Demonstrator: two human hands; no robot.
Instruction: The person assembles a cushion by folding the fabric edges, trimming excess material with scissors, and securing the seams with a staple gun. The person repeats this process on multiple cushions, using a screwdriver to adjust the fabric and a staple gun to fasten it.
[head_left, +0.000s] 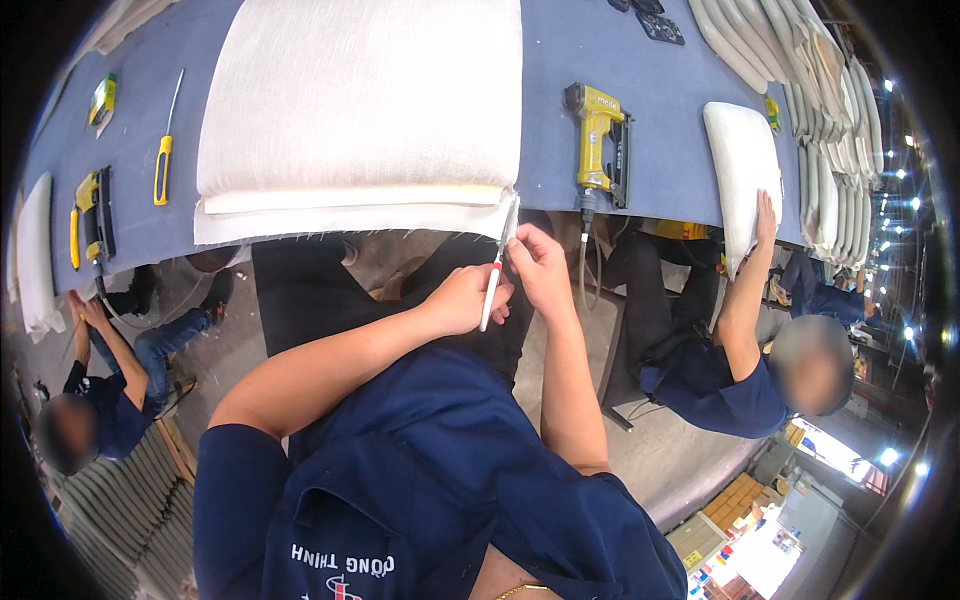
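A screwdriver (163, 172) lies upper left, a cushion (360, 100) upper centre. Mid-frame, below the cushion's corner, the left hand (468, 300) grips a knife (493, 280); the right hand (540, 265), alongside, has fingers bunched, hold unclear. Upper right: a stapler (597, 140).

this is an upholstery workshop, on a factory-like floor. a long worktop (660, 130) in blue-grey carries a cushion (360, 100) covered in pale fabric, a yellow pneumatic stapler (600, 135) on an air hose (584, 250), a second stapler (97, 215) farther left and a yellow-handled screwdriver (163, 170). similar padded pieces (835, 190) stand in rows at the right, and more are stacked (125, 515) at lower left. co-workers in navy shirts (725, 395) sit along the same edge; cartons (738, 500) and bright lamps (888, 457) fill the background.
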